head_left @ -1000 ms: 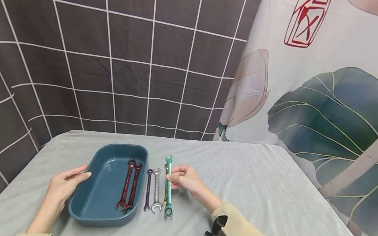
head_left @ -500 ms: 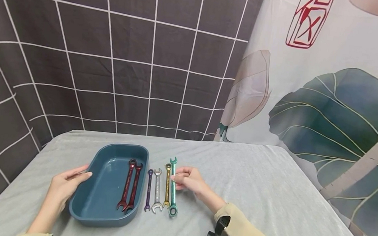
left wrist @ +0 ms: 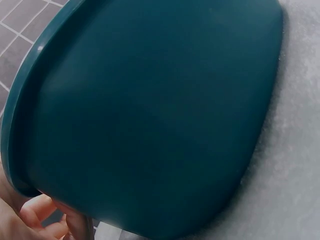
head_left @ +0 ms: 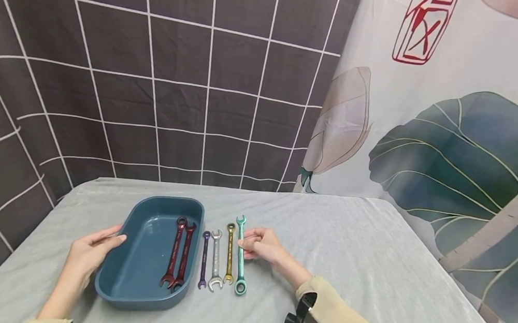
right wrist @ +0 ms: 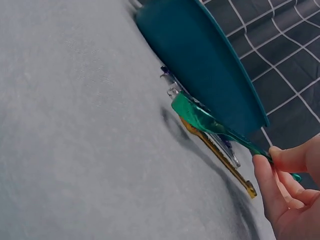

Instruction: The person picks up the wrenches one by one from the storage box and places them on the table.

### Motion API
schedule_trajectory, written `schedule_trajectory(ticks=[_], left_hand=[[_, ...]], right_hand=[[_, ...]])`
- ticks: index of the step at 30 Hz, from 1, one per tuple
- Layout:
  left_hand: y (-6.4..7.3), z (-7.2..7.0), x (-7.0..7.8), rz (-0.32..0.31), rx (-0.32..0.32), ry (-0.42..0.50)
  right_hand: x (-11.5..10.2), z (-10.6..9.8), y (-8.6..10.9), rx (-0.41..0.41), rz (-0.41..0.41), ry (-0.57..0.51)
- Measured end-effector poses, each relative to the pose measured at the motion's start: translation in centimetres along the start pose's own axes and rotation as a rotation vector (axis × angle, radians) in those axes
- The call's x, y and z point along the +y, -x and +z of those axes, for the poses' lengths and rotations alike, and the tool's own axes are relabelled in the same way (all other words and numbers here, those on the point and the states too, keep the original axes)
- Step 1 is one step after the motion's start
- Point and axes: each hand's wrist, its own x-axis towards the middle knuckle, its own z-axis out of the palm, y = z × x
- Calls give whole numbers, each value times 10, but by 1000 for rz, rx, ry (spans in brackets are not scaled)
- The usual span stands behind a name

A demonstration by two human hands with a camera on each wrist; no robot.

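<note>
My right hand (head_left: 263,245) pinches a green combination wrench (head_left: 241,264) near its middle. In the right wrist view the green wrench (right wrist: 200,120) is held above the cloth, its shadow falling below. My left hand (head_left: 90,250) grips the left rim of a blue tray (head_left: 107,300), thumb over the edge. Two dark red wrenches (head_left: 174,255) lie in the tray's right side. Between tray and right hand, a purple wrench (head_left: 204,260), a silver wrench (head_left: 215,261) and a gold wrench (head_left: 229,255) lie side by side on the cloth.
A pale grey cloth (head_left: 326,241) covers the table. Behind it hang a dark grid-patterned curtain (head_left: 176,96) and a white curtain with leaf prints (head_left: 451,154). A black wrist camera (head_left: 295,316) sits on the right sleeve.
My right hand has moved a little to the right with the green wrench, which has come away from over the gold wrench. My left hand and the tray stay put.
</note>
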Motion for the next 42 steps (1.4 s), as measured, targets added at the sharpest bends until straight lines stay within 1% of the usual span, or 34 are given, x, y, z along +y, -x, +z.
schedule_trajectory(ticks=[4,8,11,19,23,29,35,39,42], left_hand=[[-1,0,-2,9,-3,9],[0,-2,-1,27,0,-5],[1,-2,0,29,-4,-12],[-1,-2,0,21,-4,-5],[-1,0,-1,24,-8,15],[-1,1,-1,27,-6,17],[0,0,-1,26,-18,28],[0,0,-1,25,-12,18],[0,-1,-2,19,-21,26]], right_hand=[[1,-1,-2,-14,3,6],[0,-1,-2,-25,15,16],[0,-1,-2,-26,25,17],[2,-2,-6,-11,41,27],[3,-2,-7,-12,31,32],[4,-1,-8,6,20,75],[4,-3,-10,31,41,119],[5,-3,-10,32,54,121],[7,-3,-10,29,58,114]])
